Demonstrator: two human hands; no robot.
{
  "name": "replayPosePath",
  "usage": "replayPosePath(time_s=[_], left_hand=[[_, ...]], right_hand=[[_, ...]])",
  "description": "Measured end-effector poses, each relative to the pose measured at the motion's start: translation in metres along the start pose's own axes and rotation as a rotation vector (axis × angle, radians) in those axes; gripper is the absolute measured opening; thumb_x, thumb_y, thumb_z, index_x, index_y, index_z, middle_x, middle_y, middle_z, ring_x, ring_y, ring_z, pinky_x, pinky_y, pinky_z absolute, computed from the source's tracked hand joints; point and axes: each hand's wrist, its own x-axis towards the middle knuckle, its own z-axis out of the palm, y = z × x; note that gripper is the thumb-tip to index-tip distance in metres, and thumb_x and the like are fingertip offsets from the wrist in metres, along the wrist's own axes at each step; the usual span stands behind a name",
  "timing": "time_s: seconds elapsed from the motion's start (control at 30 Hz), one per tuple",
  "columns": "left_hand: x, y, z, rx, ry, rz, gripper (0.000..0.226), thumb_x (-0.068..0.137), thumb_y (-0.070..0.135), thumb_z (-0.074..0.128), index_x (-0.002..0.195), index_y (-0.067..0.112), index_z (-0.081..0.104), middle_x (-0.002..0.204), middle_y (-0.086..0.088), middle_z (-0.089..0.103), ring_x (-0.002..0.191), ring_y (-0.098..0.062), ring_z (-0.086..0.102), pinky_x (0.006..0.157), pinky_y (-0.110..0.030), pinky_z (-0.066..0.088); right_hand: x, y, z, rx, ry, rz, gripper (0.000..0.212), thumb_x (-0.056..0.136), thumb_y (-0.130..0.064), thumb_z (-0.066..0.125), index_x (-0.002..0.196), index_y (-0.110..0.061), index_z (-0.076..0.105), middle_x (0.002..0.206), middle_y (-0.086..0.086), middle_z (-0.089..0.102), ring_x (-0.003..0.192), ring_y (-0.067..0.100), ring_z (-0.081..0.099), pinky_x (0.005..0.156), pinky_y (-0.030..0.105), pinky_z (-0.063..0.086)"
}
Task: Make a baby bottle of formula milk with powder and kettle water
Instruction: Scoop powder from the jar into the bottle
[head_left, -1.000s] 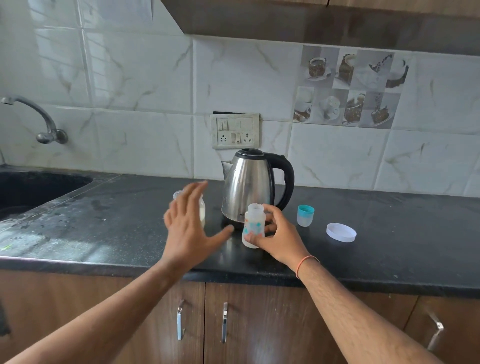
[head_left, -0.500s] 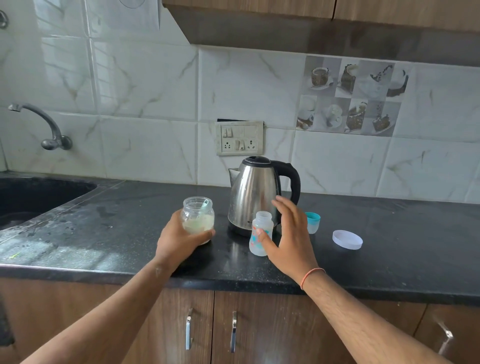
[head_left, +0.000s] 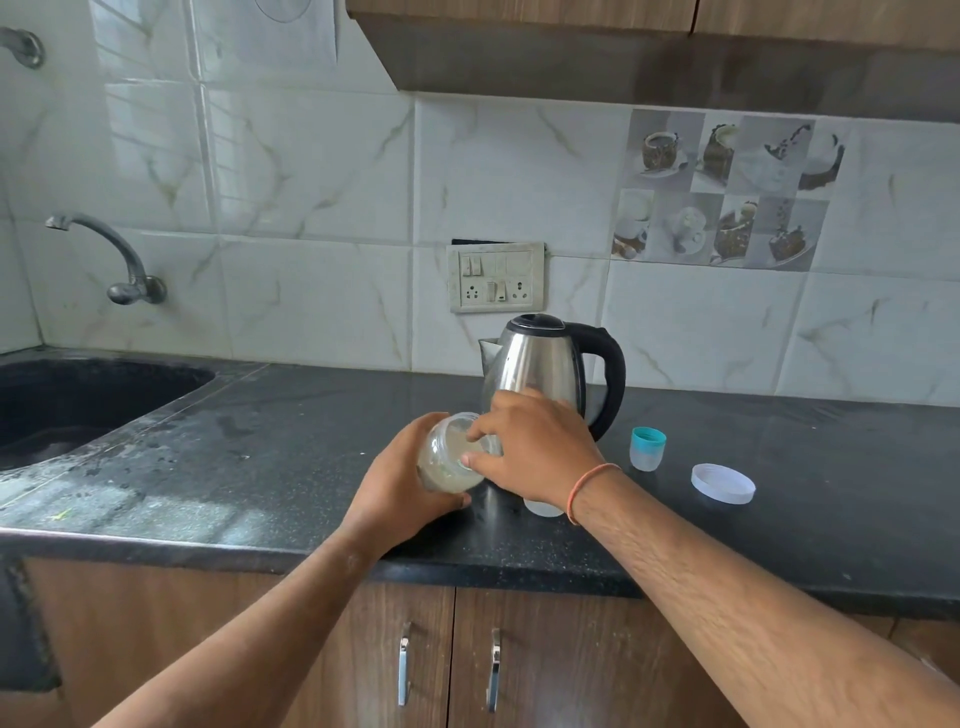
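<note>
Glass jar (head_left: 451, 457) of pale powder tilts in the left hand's (head_left: 400, 488) curled grip before the kettle (head_left: 540, 369), the right hand (head_left: 535, 452) pinching at its mouth, hiding most of the baby bottle (head_left: 543, 508).

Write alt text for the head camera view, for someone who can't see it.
A left hand tilts a glass jar of pale powder on a black counter while the right hand reaches into its mouth, in front of a steel kettle.

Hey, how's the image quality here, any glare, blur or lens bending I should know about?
Head view: daylight glare washes the countertop near the sink; wide-angle bending curves the counter edge; kettle mirrors the right hand; powder jar looks slightly soft.
</note>
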Motion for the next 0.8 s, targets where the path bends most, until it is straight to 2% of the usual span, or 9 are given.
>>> replayPosePath(time_s=[0.1, 0.2, 0.27, 0.4, 0.5, 0.67, 0.73, 0.8], left_hand=[[0.001, -0.001, 0.001, 0.022, -0.015, 0.041, 0.092, 0.064, 0.029, 0.1, 0.142, 0.044, 0.054, 0.133, 0.023, 0.066, 0.12, 0.0, 0.064, 0.099, -0.025, 0.052], [0.001, -0.003, 0.003, 0.038, -0.028, 0.064, 0.094, 0.065, 0.029, 0.099, 0.146, 0.039, 0.052, 0.136, 0.02, 0.064, 0.12, -0.005, 0.064, 0.101, -0.03, 0.053], [0.001, -0.003, 0.003, 0.038, -0.029, 0.066, 0.094, 0.066, 0.028, 0.099, 0.147, 0.038, 0.051, 0.136, 0.019, 0.064, 0.121, -0.006, 0.064, 0.101, -0.03, 0.053], [0.0, -0.002, 0.003, 0.029, -0.02, 0.059, 0.091, 0.067, 0.023, 0.098, 0.143, 0.042, 0.051, 0.132, 0.024, 0.064, 0.118, 0.002, 0.063, 0.1, -0.03, 0.053], [0.0, -0.003, 0.004, 0.033, -0.025, 0.036, 0.099, 0.068, 0.025, 0.1, 0.148, 0.044, 0.045, 0.134, 0.025, 0.063, 0.117, -0.001, 0.063, 0.098, -0.027, 0.051], [0.0, -0.004, 0.005, 0.029, -0.03, 0.032, 0.104, 0.068, 0.024, 0.101, 0.151, 0.041, 0.041, 0.137, 0.022, 0.063, 0.118, -0.004, 0.063, 0.096, -0.026, 0.05], [0.0, -0.004, 0.005, 0.03, -0.025, 0.032, 0.103, 0.069, 0.024, 0.101, 0.152, 0.041, 0.041, 0.136, 0.022, 0.063, 0.117, -0.004, 0.064, 0.093, -0.023, 0.049], [0.0, -0.004, 0.005, 0.034, -0.025, 0.033, 0.103, 0.069, 0.024, 0.101, 0.152, 0.041, 0.041, 0.137, 0.022, 0.064, 0.116, -0.004, 0.065, 0.092, -0.022, 0.049]], right_hand=[[-0.002, -0.001, -0.001, 0.006, -0.076, 0.043, 0.03, 0.096, -0.059, 0.069, 0.107, -0.035, 0.082, 0.107, -0.014, 0.073, 0.104, 0.016, 0.068, 0.08, 0.032, 0.052], [-0.004, -0.002, 0.0, -0.01, -0.134, 0.09, 0.029, 0.095, -0.057, 0.071, 0.096, -0.031, 0.084, 0.096, -0.011, 0.078, 0.091, 0.017, 0.072, 0.079, 0.035, 0.06], [-0.005, -0.004, 0.0, 0.002, -0.133, 0.103, 0.026, 0.094, -0.052, 0.071, 0.094, -0.03, 0.084, 0.094, -0.01, 0.078, 0.089, 0.018, 0.072, 0.079, 0.036, 0.062], [-0.008, -0.004, -0.001, 0.034, -0.011, 0.099, 0.021, 0.095, -0.045, 0.066, 0.097, -0.03, 0.08, 0.092, -0.01, 0.075, 0.087, 0.018, 0.071, 0.075, 0.034, 0.06], [-0.01, -0.002, 0.0, 0.071, 0.144, 0.07, 0.022, 0.099, -0.047, 0.064, 0.098, -0.03, 0.077, 0.088, -0.011, 0.07, 0.08, 0.015, 0.066, 0.069, 0.031, 0.055], [-0.012, 0.002, 0.011, 0.009, 0.347, -0.007, 0.027, 0.096, -0.05, 0.072, 0.088, -0.026, 0.078, 0.073, -0.009, 0.067, 0.063, 0.017, 0.063, 0.053, 0.025, 0.035], [-0.011, 0.002, 0.014, -0.007, 0.338, -0.017, 0.028, 0.096, -0.051, 0.072, 0.087, -0.026, 0.081, 0.073, -0.009, 0.069, 0.064, 0.017, 0.065, 0.053, 0.025, 0.039], [-0.011, -0.001, 0.015, 0.003, 0.276, -0.006, 0.033, 0.098, -0.055, 0.067, 0.091, -0.027, 0.084, 0.076, -0.008, 0.072, 0.07, 0.018, 0.068, 0.058, 0.029, 0.051]])
